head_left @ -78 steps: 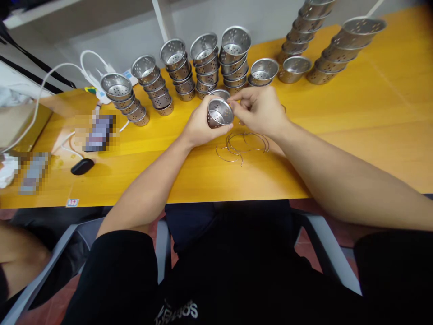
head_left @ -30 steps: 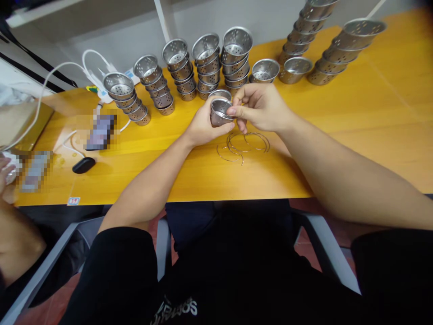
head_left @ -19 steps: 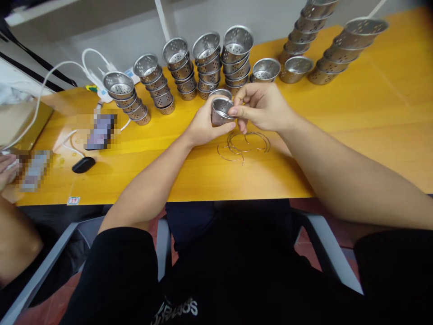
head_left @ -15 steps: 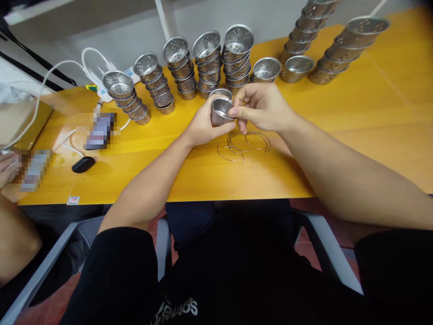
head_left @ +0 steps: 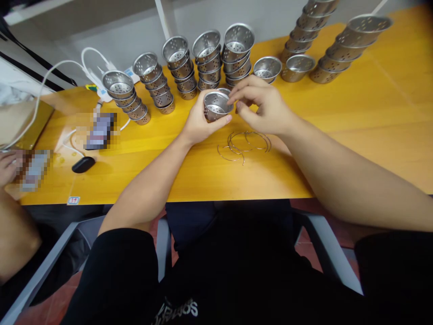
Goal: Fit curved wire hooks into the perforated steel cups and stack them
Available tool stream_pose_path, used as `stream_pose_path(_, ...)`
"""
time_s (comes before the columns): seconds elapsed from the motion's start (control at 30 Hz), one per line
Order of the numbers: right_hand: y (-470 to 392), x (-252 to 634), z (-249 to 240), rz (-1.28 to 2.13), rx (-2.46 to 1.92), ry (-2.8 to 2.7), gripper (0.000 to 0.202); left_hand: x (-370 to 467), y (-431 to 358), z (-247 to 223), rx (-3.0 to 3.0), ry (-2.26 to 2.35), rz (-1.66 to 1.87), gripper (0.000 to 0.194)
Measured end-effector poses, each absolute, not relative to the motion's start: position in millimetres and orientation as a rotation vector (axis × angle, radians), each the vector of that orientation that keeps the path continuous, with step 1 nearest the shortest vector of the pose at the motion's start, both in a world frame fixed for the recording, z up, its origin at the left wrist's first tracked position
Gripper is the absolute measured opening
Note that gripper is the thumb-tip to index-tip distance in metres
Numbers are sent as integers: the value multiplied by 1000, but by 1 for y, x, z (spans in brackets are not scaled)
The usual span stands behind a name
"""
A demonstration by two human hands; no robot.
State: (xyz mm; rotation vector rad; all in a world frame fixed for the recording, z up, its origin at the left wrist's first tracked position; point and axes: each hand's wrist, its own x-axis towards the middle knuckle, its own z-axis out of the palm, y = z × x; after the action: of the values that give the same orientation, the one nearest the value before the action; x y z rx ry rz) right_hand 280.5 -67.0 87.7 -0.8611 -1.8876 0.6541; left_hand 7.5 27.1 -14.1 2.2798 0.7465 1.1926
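— Clamped in the left hand [head_left: 198, 119]?

— A small, round, silver steel cup [head_left: 217, 108] with punched holes, mouth up, over the middle of the yellow wooden table [head_left: 189, 180].

— And with the right hand [head_left: 267, 106]?

— Reaches to the cup's right rim, thumb and forefinger apart; cannot tell about actual contact.

— Already stacked?

— Seven columns of perforated steel cups [head_left: 149, 81] along the far side: five from left to middle, two at right.

— Outside the columns?

— A low silver cup [head_left: 294, 74] by the right-hand columns, plus thin curved metal wires [head_left: 243, 159] loose on the near side, touching no cup.
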Motion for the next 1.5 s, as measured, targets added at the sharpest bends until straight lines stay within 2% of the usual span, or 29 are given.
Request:
stream_pose_path(0.23, -64, 281, 83, 635, -886, -1969, 17, 10, 25, -15, 2275, 703, 1244, 110)
stream_pose_path(0.73, -60, 283, 77, 686, -874, -1917, 10, 7, 23, -15, 2313, 676, 1126, 117)
stream_pose_path(1.0, -58, 277, 71, 705, -863, -1953, 13, 9, 20, -13, 2330, 720, 1113, 117)
stream_pose_path(1.5, -70, 273, 79, 630, -986, -2190, 49, 11, 14, -1, 2303, 660, 1183, 105)
